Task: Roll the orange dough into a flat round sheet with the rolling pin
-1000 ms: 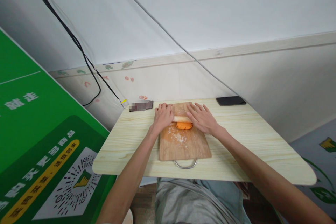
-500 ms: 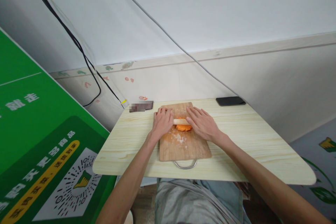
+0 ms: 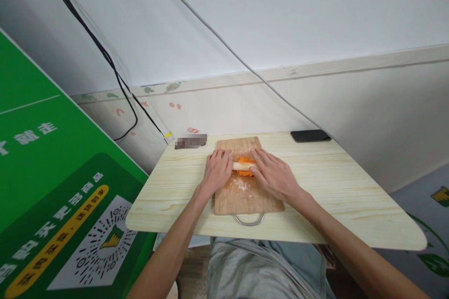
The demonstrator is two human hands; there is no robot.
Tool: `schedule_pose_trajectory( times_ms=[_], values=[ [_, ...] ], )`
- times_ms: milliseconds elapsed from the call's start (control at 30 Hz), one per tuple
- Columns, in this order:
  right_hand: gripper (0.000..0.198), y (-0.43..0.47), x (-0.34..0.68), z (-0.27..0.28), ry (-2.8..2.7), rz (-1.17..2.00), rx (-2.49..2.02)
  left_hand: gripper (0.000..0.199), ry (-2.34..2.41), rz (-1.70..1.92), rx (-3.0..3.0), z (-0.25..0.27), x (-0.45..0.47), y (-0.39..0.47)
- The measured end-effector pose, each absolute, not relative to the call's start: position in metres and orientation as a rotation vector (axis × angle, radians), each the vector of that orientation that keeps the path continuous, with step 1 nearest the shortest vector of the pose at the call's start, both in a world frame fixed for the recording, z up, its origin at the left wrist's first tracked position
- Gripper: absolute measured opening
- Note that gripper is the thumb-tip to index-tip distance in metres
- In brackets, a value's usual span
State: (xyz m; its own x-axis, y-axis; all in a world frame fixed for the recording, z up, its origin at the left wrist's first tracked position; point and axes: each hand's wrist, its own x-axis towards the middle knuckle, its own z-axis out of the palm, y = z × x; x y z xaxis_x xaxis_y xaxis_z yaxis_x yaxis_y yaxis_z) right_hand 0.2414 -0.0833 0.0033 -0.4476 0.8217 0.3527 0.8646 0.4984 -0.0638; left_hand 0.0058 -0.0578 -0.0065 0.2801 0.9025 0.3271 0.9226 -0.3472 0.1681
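Note:
A pale wooden rolling pin lies crosswise over a flattened piece of orange dough. My left hand is closed over the pin's left end, fingers bent forward. Over the right end rests my right hand, its fingers long and close together, palm down on the pin. Both pin ends are hidden beneath the hands. Dough shows on the far and near sides of the pin. Under it all is a wooden cutting board dusted with white flour, its metal handle pointing toward me.
The light wood-grain table stands against a white wall. At its back right lies a black phone; a dark flat item, partly blurred out, lies at the back left. A green printed panel stands left of the table. Cables hang along the wall.
Both hands and the rolling pin have moved slightly toward me over the dough. More dough now shows beyond the pin. The view has shifted a little.

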Motion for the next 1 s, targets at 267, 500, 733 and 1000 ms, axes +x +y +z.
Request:
schedule_pose_trajectory(
  times_ms=[267, 500, 733, 1000],
  values=[
    [0.072, -0.095, 0.241, -0.001, -2.427, -0.180, -1.401, 0.050, -1.665, -0.652, -2.508, -0.023, -0.002, -0.062],
    [0.073, -0.102, 0.243, -0.006, -2.416, -0.155, -1.368, 0.054, -1.688, -0.598, -2.513, -0.018, 0.000, -0.070],
    [0.073, -0.106, 0.246, -0.012, -2.410, -0.149, -1.347, 0.056, -1.704, -0.590, -2.492, -0.017, 0.004, -0.076],
    [0.074, -0.111, 0.243, -0.013, -2.399, -0.178, -1.334, 0.055, -1.692, -0.597, -2.512, -0.022, 0.001, -0.078]
  ],
)
